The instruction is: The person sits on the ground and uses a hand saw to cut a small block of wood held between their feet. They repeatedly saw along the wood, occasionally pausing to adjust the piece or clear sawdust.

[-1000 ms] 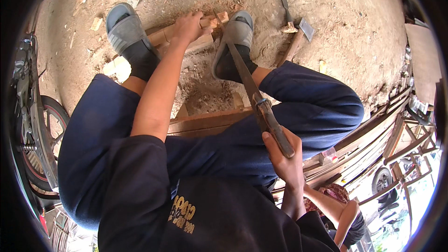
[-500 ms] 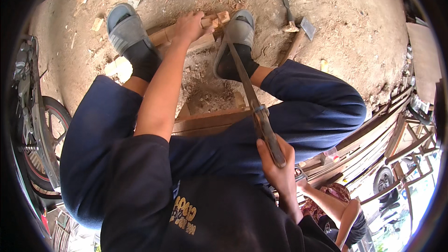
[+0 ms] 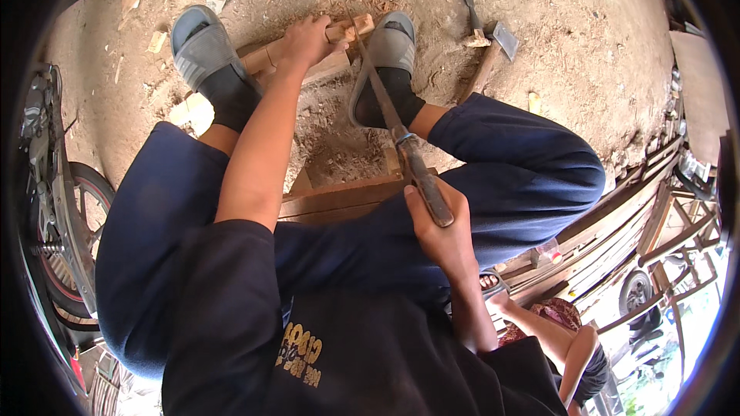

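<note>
My left hand (image 3: 304,42) is wrapped over a wooden piece (image 3: 360,26) that lies across the ground between my feet, and presses it near its right end. Beneath it is a paler wood block (image 3: 327,68). In my right hand (image 3: 443,223) is the dark handle of a narrow-bladed saw (image 3: 379,86). The blade runs forward past my right foot, and its far part crosses the wooden piece just right of my left hand. How deep the blade sits in the wood cannot be made out.
A hatchet-like tool (image 3: 505,40) and a dark blade (image 3: 469,6) lie beyond my right knee. Wood scraps dot the dirt floor. A plank (image 3: 339,199) is between my legs. A motorbike (image 3: 65,216) stands left; another person (image 3: 559,331) sits at lower right near stacked timber (image 3: 609,219).
My right hand has pushed the saw forward and slightly left, so more of the blade has passed across the wood. My left hand stays on the wooden piece.
</note>
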Action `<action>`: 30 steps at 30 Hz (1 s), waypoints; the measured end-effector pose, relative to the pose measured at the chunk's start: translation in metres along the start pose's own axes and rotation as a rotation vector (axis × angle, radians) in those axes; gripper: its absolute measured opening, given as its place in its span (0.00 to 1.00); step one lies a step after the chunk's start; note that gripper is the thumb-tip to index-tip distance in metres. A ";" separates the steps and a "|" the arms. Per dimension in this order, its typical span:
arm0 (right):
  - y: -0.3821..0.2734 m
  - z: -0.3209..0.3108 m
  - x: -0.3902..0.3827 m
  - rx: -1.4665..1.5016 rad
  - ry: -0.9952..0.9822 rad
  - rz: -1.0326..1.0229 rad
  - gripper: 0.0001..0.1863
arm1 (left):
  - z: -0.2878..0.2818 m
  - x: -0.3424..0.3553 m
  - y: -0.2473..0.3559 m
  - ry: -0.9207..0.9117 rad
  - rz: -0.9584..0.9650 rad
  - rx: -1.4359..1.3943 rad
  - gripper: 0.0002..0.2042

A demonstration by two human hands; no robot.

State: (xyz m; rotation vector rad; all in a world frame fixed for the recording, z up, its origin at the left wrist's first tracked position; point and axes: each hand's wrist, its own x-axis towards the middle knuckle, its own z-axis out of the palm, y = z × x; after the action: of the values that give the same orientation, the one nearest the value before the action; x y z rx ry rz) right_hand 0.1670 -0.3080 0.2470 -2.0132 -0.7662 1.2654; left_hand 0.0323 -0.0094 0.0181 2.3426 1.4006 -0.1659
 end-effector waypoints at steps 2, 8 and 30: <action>-0.008 -0.004 -0.011 0.025 -0.025 0.019 0.11 | 0.003 0.000 -0.008 0.033 -0.014 0.013 0.32; -0.010 -0.003 -0.019 0.035 0.011 -0.003 0.10 | 0.006 -0.003 -0.012 0.064 0.013 -0.009 0.31; -0.006 -0.004 -0.014 0.025 -0.011 -0.039 0.10 | 0.009 -0.001 -0.005 0.031 0.004 0.014 0.35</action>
State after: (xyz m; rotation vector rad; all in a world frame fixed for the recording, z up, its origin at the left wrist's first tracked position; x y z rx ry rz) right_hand 0.1644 -0.3156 0.2607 -1.9634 -0.7877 1.2588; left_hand 0.0280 -0.0120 0.0089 2.3687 1.4133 -0.1390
